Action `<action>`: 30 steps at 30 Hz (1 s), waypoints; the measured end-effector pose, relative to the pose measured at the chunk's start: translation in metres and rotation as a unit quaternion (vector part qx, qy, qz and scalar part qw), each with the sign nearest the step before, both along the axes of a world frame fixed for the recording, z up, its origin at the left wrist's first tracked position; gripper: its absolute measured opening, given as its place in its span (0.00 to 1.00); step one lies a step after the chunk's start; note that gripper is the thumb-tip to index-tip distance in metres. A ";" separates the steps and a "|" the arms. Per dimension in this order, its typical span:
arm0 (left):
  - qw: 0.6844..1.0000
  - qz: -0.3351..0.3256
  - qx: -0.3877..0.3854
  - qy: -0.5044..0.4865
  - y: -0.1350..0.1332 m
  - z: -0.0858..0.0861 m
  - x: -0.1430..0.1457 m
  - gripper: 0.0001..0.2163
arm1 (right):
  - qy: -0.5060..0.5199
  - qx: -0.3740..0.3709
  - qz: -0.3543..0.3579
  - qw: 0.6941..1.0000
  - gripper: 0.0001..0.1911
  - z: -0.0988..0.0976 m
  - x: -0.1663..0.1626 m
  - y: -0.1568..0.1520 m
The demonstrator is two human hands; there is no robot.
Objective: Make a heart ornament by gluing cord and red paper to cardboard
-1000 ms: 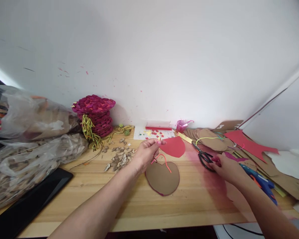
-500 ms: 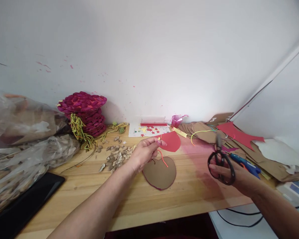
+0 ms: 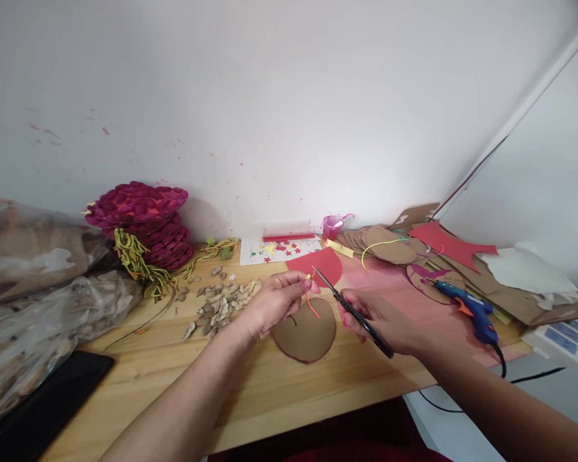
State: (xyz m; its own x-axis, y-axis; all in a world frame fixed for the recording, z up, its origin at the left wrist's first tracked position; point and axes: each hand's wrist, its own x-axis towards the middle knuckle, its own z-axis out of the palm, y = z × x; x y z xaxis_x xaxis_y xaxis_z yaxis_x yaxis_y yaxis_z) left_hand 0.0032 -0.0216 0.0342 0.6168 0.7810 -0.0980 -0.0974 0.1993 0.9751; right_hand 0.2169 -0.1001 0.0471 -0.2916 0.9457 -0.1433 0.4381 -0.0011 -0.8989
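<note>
My left hand (image 3: 282,296) pinches a short cord (image 3: 312,305), whose orange end hangs below the fingers and whose yellow tip shows above them. In my right hand (image 3: 378,317) is a pair of black-handled scissors (image 3: 349,307), blades pointing up and left, their tips close to the cord by my left fingertips. Whether the blades touch the cord I cannot tell. Under my hands lies a heart-shaped cardboard piece (image 3: 303,337) with a dark purple edge. A red paper heart (image 3: 325,264) lies just behind it.
Seashells (image 3: 219,308) are scattered left of the cardboard. Magenta stacked pieces (image 3: 144,224) with yellow-green yarn stand behind them, near plastic bags (image 3: 43,314). Star cut-outs lie on white paper (image 3: 248,253). A blue glue gun (image 3: 467,308) and cardboard cut-outs (image 3: 390,247) are at the right.
My right hand has moved left, bringing the scissors from near the glue gun to the cord. My left hand still pinches the cord. The view has shifted slightly.
</note>
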 end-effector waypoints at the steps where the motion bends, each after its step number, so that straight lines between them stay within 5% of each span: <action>1: 1.000 -0.002 -0.002 0.002 0.000 0.000 0.000 0.18 | -0.005 0.006 0.005 1.000 0.14 -0.001 0.000 0.001; 8: 1.000 -0.020 -0.010 0.018 -0.001 0.001 -0.001 0.16 | -0.061 0.000 -0.003 0.998 0.19 0.004 -0.009 0.003; 21: 0.999 -0.008 -0.035 0.010 -0.001 -0.001 0.000 0.15 | 0.007 -0.060 -0.033 0.998 0.22 -0.002 -0.013 0.001; 26: 0.999 -0.014 -0.036 0.008 0.000 -0.003 -0.001 0.16 | -0.009 -0.078 -0.103 0.992 0.22 -0.010 -0.002 0.002; 30: 0.999 -0.019 -0.045 -0.008 0.001 -0.006 0.000 0.20 | -0.206 0.025 -0.138 0.968 0.23 -0.006 0.028 0.006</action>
